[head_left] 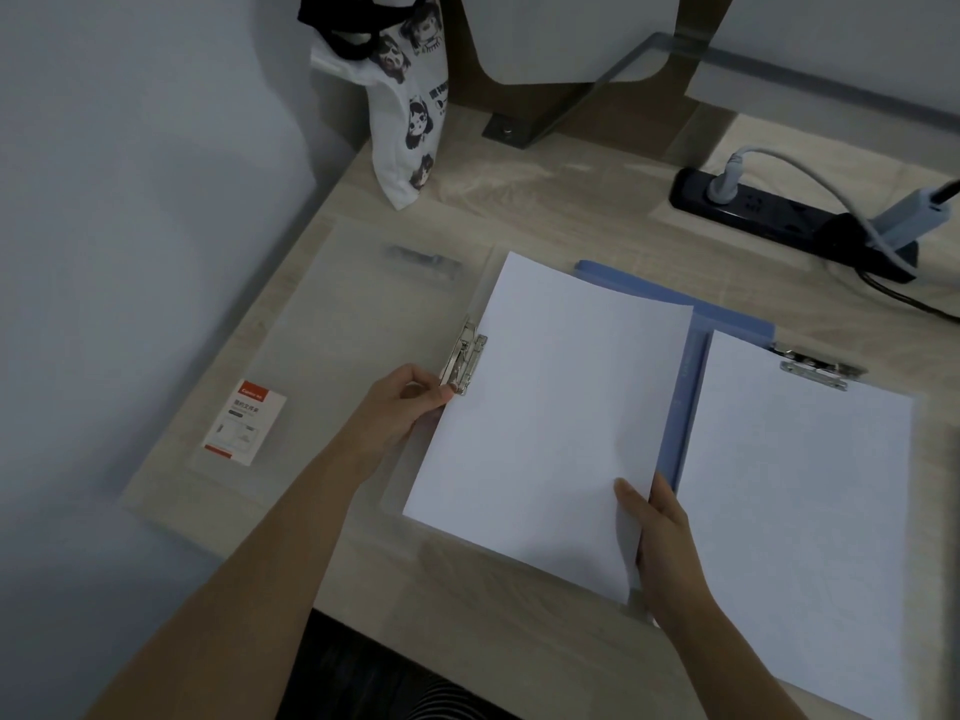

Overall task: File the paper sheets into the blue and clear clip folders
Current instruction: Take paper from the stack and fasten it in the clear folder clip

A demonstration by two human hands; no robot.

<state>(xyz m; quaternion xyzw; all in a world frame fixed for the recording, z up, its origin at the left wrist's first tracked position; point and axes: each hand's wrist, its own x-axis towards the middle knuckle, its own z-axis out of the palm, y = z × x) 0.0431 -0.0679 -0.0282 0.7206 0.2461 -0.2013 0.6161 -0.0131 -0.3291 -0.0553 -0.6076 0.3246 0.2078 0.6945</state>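
The clear clip folder (332, 324) lies open on the desk's left half, its metal side clip (464, 358) raised. A stack of white paper sheets (550, 418) rests on its right leaf. My left hand (402, 402) pinches the clip's lower end at the paper's left edge. My right hand (660, 532) grips the stack's lower right edge, thumb on top. To the right lies the blue clip folder (685, 387), with another white sheet (800, 501) held under its top metal clip (815, 367).
A printed white tote bag (410, 111) stands at the back left of the wooden desk (545, 200). A black power strip (779, 215) with plugged cables sits at the back right. A small red and white label card (244, 423) lies inside the clear folder's left leaf.
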